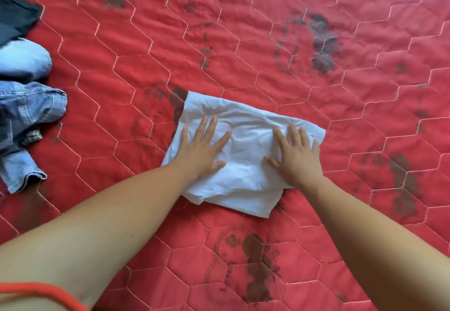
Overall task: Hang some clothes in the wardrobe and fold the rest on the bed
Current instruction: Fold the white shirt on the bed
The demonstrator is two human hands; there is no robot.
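A white garment (246, 164) lies folded into a rough rectangle in the middle of the red quilted bed (243, 30). My left hand (203, 147) lies flat on its left half with the fingers spread and straight. My right hand (298, 157) presses flat on its right half, fingers also straight. Both palms are down on the cloth and neither hand grips it.
At the left edge of the bed lie crumpled blue jeans (26, 121), a pale blue garment (24, 58) and a dark garment (17, 16). The quilt has dark printed patches and white hexagon stitching.
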